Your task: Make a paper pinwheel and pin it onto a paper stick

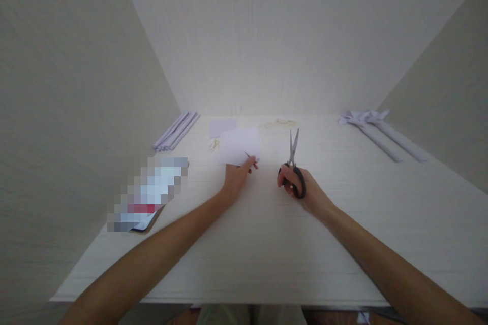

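My left hand (237, 176) pinches the near edge of a pale lilac sheet of paper (240, 145) that lies on the white table (267, 233). My right hand (301, 188) is closed around the black handles of a pair of scissors (294, 160). The scissor blades point away from me and are slightly apart, a short way right of the paper and not touching it.
A smaller lilac sheet (222, 126) lies behind the held paper. Rolled lilac paper strips (176, 131) lie at the back left, folded paper pieces with long tails (375, 129) at the back right. A blurred flat item (150, 194) sits at the left. Walls enclose three sides.
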The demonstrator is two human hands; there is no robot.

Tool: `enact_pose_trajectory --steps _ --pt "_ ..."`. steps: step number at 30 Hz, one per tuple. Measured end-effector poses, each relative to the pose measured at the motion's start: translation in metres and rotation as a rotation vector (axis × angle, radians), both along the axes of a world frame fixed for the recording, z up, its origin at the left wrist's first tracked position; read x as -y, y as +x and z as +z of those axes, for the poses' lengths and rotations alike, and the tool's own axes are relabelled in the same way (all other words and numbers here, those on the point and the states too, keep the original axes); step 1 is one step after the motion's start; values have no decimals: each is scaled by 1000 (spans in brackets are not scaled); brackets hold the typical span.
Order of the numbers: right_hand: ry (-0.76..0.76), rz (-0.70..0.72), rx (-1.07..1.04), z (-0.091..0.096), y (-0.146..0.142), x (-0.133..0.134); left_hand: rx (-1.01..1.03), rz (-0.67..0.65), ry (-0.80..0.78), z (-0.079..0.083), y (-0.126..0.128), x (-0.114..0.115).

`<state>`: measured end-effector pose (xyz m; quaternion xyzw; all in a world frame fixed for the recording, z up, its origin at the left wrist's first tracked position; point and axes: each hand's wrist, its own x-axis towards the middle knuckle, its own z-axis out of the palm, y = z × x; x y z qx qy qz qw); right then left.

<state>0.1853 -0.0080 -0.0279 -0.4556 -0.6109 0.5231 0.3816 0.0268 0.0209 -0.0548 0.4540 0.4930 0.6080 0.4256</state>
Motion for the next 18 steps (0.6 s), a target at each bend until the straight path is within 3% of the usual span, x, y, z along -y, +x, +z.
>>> enact_pose_trajectory --steps 6,10,18 --pt "-3 138 294 13 8 5 145 -14 11 3 -6 -9" --pt "-52 250 429 10 9 7 193 -43 24 5 -4 -6" --pt "-103 234 510 4 5 5 211 -76 30 7 -3 -4"
